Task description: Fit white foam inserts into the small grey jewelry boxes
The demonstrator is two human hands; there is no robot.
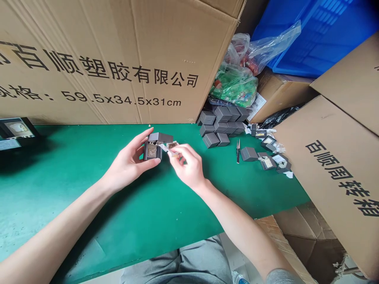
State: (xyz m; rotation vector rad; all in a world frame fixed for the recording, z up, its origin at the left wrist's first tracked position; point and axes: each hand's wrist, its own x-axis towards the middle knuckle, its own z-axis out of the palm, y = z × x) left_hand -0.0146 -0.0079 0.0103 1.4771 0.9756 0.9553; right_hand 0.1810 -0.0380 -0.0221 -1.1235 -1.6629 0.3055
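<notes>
Far left, a dark open box (16,132) at the edge of the green bench (59,169), below the side of a large cardboard carton (103,67) printed with Chinese characters and dimensions. Next, the left hand (127,165), raised above the bench and cradling a small grey box (152,152) with its lid up: fingers (141,141) curled around the back, thumb pressed across the front, the grip closed on the box. In hand at this moment, by the look of it, work at the open box, with a white paper strip (164,148) running from it toward the right hand (186,165), its fingers (177,152) pressed together and pinching the strip just beside the box. Further right, a heap of closed grey boxes (220,126) on the bench, thread snips (238,152) lying just beyond it, and several open grey boxes (268,161) among white scraps. Behind and above, plastic bags (233,85) and a blue crate (314,35). At the far right, a tilted carton (328,169) leaning over the end of the bench, crowding that side.
</notes>
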